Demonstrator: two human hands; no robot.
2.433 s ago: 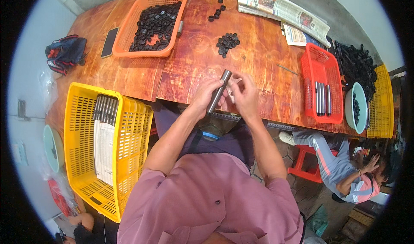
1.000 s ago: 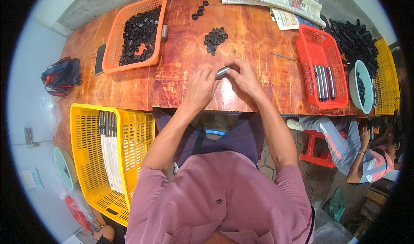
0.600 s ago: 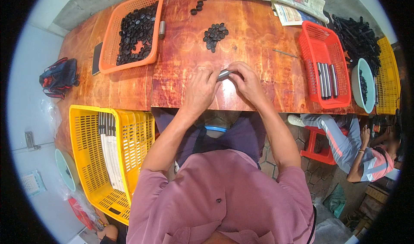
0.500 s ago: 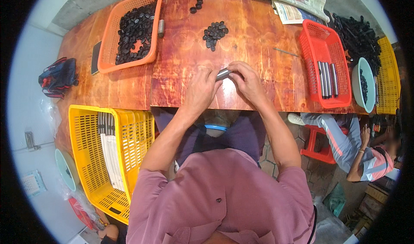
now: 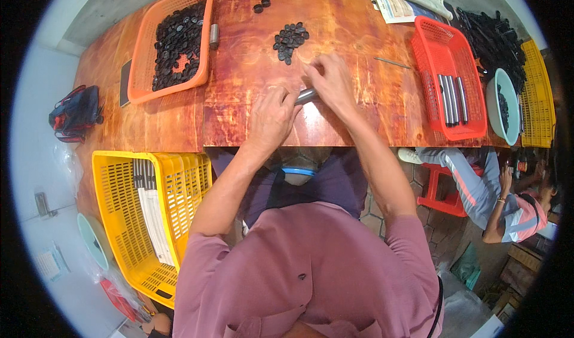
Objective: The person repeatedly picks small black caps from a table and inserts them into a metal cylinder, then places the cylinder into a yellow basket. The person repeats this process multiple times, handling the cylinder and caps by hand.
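Note:
A short silver metal tube (image 5: pixel 307 96) lies in the grip of my left hand (image 5: pixel 272 114), low over the table's near side. My right hand (image 5: pixel 333 82) is off the tube, beyond it and to its right. Its fingers are bent, with a gap between thumb and forefinger, and I see nothing in them. The fingertips point toward a small pile of round black caps (image 5: pixel 291 39) on the tabletop, a little way beyond them.
An orange basket (image 5: pixel 136 69) of black caps stands at left, a metal piece (image 5: pixel 214 36) beside it. A red basket (image 5: pixel 421 54) with several tubes and a pale green bowl (image 5: pixel 494 114) stand at right. A yellow crate (image 5: pixel 173 218) is near my left arm. A person (image 5: pixel 496 200) sits at right.
My right hand has let go of the tube and moved away, toward the cap pile. The left hand keeps its hold on the tube. The whole view has shifted slightly.

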